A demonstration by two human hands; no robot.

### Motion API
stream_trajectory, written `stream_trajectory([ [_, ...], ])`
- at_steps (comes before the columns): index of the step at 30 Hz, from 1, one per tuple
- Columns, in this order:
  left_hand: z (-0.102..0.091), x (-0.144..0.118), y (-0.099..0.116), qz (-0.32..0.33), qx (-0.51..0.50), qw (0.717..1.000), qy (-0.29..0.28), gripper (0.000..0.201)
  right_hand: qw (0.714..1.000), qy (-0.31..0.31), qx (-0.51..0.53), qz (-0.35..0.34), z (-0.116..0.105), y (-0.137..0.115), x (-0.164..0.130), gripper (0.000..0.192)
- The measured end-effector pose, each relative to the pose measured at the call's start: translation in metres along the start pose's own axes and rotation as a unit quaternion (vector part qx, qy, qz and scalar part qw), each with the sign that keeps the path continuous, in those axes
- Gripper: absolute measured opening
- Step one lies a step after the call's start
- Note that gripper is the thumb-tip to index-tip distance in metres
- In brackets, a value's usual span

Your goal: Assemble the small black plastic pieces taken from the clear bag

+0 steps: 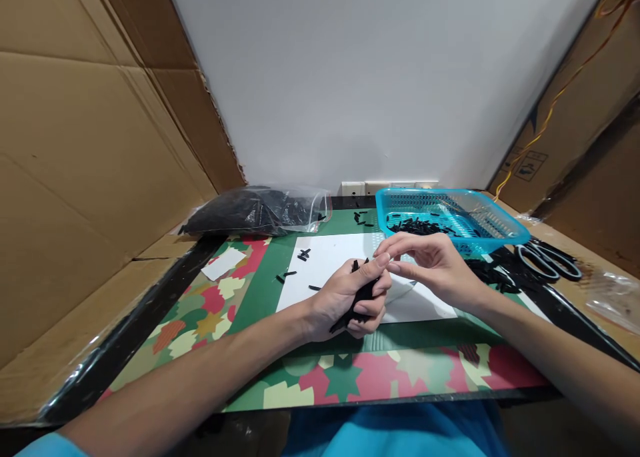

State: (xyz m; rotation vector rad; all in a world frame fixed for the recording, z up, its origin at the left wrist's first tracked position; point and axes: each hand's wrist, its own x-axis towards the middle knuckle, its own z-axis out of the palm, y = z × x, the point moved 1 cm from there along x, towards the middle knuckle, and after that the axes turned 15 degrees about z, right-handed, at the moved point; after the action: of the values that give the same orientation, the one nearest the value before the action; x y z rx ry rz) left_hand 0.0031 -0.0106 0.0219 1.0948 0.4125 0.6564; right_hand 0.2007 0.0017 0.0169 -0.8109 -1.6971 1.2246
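My left hand (345, 289) is wrapped round a bunch of thin black strips (366, 297), whose ends stick out above and below the fingers. Against its thumb tip, the thumb and fingertips of my right hand (436, 265) come together in a pinch. Whatever lies between those fingertips is too small to make out. Under both hands is a white sheet of paper (327, 257) on a green patterned board (400, 350). Short black pieces (304, 254) lie scattered on the paper and the board, left of my hands.
A blue basket (510, 234) behind my right hand holds many short black pieces. Scissors (547, 262) and a pile of black strips (493, 274) are at right. A clear bag of black material (255, 210) lies back left. Cardboard walls (90, 144) flank the table.
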Motion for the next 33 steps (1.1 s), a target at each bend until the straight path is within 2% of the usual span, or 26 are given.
stream_trajectory([
  [4, -0.0012, -0.0005, 0.0013, -0.041, -0.002, 0.999, -0.025, 0.060, 0.999, -0.019, 0.029, 0.027, 0.0036, 0.0023, 0.0004, 0.014],
  [11, -0.0043, -0.0009, -0.0028, -0.061, -0.008, 0.997, -0.051, 0.060, 0.998, -0.044, 0.045, 0.006, 0.0024, 0.0053, -0.0005, 0.001],
  [14, -0.0059, 0.0007, -0.0044, -0.047, -0.012, 0.998, -0.030, 0.058, 0.998, -0.026, 0.049, 0.004, 0.0034, 0.0059, 0.0003, 0.001],
  [17, -0.0074, 0.0029, -0.0033, -0.023, -0.009, 1.000, 0.016, 0.054, 0.999, 0.013, 0.037, -0.003, 0.0026, 0.0059, 0.0008, 0.004],
  [21, -0.0074, 0.0039, 0.0005, -0.008, -0.013, 0.999, 0.047, 0.048, 0.998, 0.056, 0.013, 0.016, -0.0017, 0.0052, -0.0002, 0.011],
  [27, -0.0057, 0.0026, 0.0024, -0.008, -0.021, 0.998, 0.050, 0.043, 0.998, 0.033, 0.041, 0.038, 0.0003, 0.0026, -0.0004, 0.014],
  [33, -0.0062, 0.0029, 0.0019, -0.006, -0.036, 0.997, 0.074, 0.042, 0.997, 0.021, 0.065, 0.029, 0.0009, 0.0015, -0.0025, 0.007],
])
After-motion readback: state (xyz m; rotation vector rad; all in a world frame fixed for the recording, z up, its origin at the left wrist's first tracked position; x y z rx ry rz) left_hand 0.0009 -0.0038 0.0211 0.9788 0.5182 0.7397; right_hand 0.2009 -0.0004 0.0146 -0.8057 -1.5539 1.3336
